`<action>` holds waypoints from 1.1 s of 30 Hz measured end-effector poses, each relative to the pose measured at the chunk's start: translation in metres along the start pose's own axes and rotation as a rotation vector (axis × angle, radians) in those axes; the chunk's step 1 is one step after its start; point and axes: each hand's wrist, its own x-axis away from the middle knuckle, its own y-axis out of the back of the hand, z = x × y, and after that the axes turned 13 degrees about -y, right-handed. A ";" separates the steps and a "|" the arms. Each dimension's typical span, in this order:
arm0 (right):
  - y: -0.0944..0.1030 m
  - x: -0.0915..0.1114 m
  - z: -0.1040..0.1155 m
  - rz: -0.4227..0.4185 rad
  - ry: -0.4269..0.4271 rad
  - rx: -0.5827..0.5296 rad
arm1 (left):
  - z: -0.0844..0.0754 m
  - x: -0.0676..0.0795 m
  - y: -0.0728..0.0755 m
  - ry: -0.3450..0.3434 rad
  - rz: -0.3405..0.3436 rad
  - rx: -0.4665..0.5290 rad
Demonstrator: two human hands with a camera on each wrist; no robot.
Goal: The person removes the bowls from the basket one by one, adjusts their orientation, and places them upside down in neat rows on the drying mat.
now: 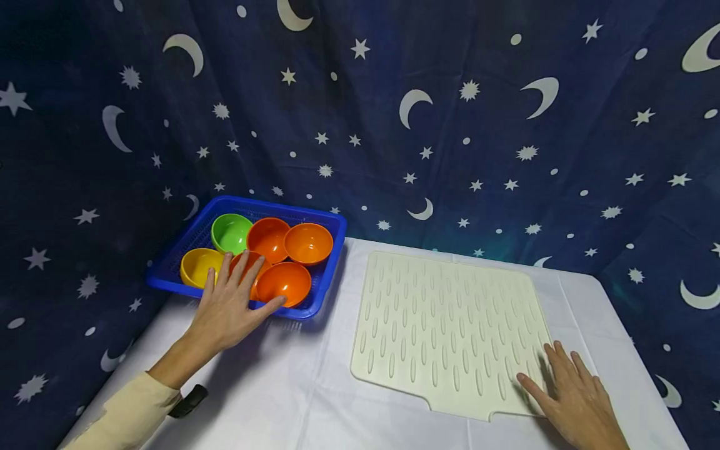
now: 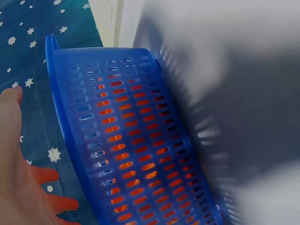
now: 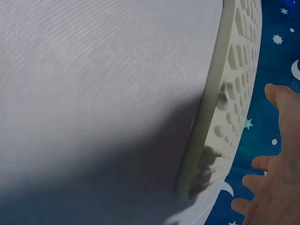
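Note:
In the head view my left hand (image 1: pixel 232 312) reaches over the near rim of a blue plastic basket (image 1: pixel 329 275), its fingers spread. Inside the basket are a green bowl (image 1: pixel 232 232), a yellow bowl (image 1: pixel 197 267) and several orange bowls (image 1: pixel 287 282). One orange bowl is partly hidden behind my fingers. From the left wrist, the slotted wall of the basket (image 2: pixel 75 140) shows, with orange behind its slots. At the right, my right hand (image 1: pixel 582 400) hovers with spread fingers over the near right corner of a cream ridged mat (image 1: pixel 450 325). Neither hand holds anything.
A white cloth (image 1: pixel 270 387) covers the table under the basket and mat. Dark blue fabric with moons and stars (image 1: pixel 382 94) hangs behind and at both sides, close to the basket's back. The mat has a notched lip along its front edge.

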 end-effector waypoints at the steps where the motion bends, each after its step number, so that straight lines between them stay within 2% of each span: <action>1: -0.001 0.000 -0.002 0.005 0.012 -0.005 | 0.000 -0.002 0.000 -0.007 -0.006 0.009; 4: -0.005 -0.002 -0.010 0.031 0.087 -0.056 | 0.003 -0.010 0.001 -0.041 -0.017 0.032; 7: -0.007 -0.004 -0.020 0.105 0.155 -0.106 | 0.006 -0.021 0.003 -0.055 0.020 0.076; 10: -0.008 -0.008 -0.026 0.149 0.163 -0.126 | 0.009 -0.036 0.004 -0.034 0.102 0.136; 14: -0.009 -0.013 -0.034 0.152 0.172 -0.134 | 0.012 -0.056 0.001 0.013 0.219 0.195; 19: -0.014 -0.012 -0.042 0.173 0.177 -0.076 | 0.011 -0.066 -0.007 0.052 0.325 0.221; 22: -0.018 -0.011 -0.045 0.148 0.182 -0.039 | 0.010 -0.067 -0.009 0.068 0.365 0.192; 29: -0.028 -0.014 -0.052 -0.018 0.277 -0.062 | 0.007 -0.074 -0.011 0.088 0.453 0.126; 33: -0.028 -0.018 -0.051 -0.030 0.266 -0.034 | 0.008 -0.077 -0.010 0.107 0.465 0.104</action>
